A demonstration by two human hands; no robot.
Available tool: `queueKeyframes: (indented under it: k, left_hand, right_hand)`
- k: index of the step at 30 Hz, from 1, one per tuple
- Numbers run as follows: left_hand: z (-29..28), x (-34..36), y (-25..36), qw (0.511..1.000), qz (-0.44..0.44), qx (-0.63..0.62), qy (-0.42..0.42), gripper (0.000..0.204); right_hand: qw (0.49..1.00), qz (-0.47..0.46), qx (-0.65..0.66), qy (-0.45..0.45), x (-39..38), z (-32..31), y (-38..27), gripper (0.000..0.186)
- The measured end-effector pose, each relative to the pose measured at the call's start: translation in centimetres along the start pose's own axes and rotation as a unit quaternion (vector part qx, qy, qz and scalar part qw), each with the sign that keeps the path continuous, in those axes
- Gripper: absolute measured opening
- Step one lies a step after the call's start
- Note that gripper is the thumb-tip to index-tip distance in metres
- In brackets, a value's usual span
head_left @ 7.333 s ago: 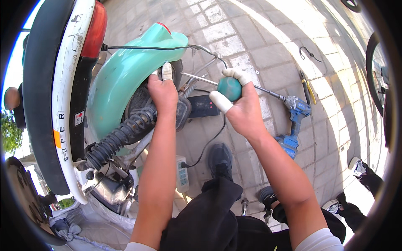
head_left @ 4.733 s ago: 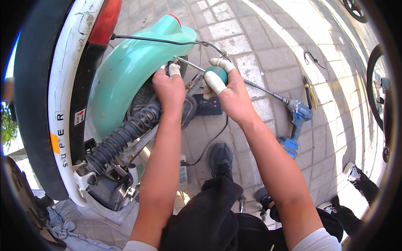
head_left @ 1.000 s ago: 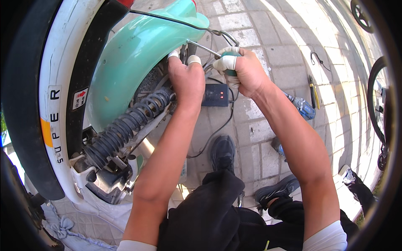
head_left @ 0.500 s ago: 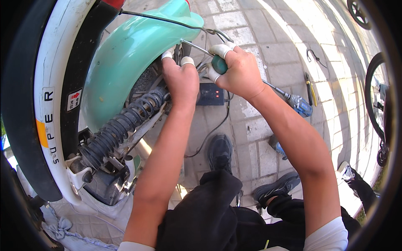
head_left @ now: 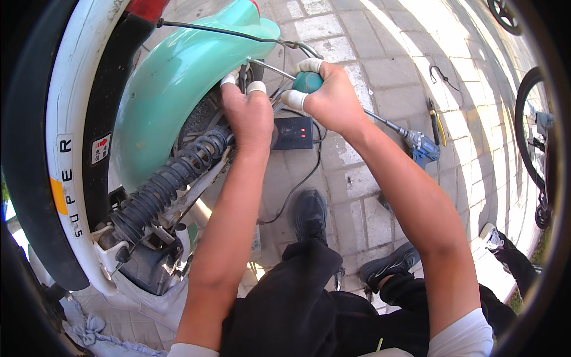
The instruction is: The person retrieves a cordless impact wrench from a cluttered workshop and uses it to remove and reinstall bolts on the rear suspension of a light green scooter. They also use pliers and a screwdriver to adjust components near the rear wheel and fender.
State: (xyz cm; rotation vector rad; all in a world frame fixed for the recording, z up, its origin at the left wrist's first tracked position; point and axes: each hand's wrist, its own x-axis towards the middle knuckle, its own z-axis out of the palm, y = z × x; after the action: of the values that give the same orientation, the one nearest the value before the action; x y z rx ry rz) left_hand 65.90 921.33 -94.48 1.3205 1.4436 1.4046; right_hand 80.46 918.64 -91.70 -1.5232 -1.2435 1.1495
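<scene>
My right hand, with white covers on several fingertips, grips the green handle of a screwdriver. The shaft runs left, and its tip meets the edge of a glossy mint-green fender. Close to that edge, my left hand has its fingers curled in beneath the fender, thumb tip also covered in white. What those fingers pinch is hidden behind the hand and fender. A black coil-spring shock absorber slants below my left wrist. Above the screwdriver, a black cable crosses over the fender.
A white-and-black scooter body panel fills the left side. Below my hands lies a black box with red lights and a cord. Right of my forearm are a blue power tool and yellow-handled pliers. Another person's shoe shows at right.
The whole view has shifted slightly. My right fingers have changed their hold, leaving more of the green handle exposed. The screwdriver tip stays at the fender edge, and my left hand keeps its place there.
</scene>
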Motion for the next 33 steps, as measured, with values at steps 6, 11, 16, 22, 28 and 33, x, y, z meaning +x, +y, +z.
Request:
queueKeyframes:
  k: [6,11,16,22,28,33]
  left_hand:
    - [-1.4,-4.4,1.0,0.988,0.095,0.12,-0.007,0.051]
    - [-0.3,-13.3,-1.5,0.947,-0.132,0.038,-0.29,0.035]
    - [-1.5,-17.7,-6.8,0.883,-0.156,0.226,-0.38,0.026]
    - [-1.1,-19.4,-8.1,0.852,-0.307,0.177,-0.387,0.026]
    - [-0.4,-19.8,-7.1,0.755,-0.576,-0.116,-0.292,0.027]
    - [-2.4,-19.6,-8.3,0.728,-0.6,-0.23,-0.238,0.024]
  right_hand:
    - [0.983,-0.076,-0.161,0.051,-5.7,-2.5,4.6,0.047]
    - [0.963,0.137,-0.207,-0.106,-18.6,-6.6,14.9,0.051]
    - [0.957,0.079,-0.271,-0.072,-21.9,-5.8,19.1,0.036]
    - [0.927,0.077,-0.367,0.001,-18.6,-1.4,22.4,0.012]
    - [0.985,0.145,-0.095,-0.003,-19.1,-1.5,19.6,0.027]
    - [0.935,0.129,-0.182,0.276,-18.6,-8.0,16.6,0.04]
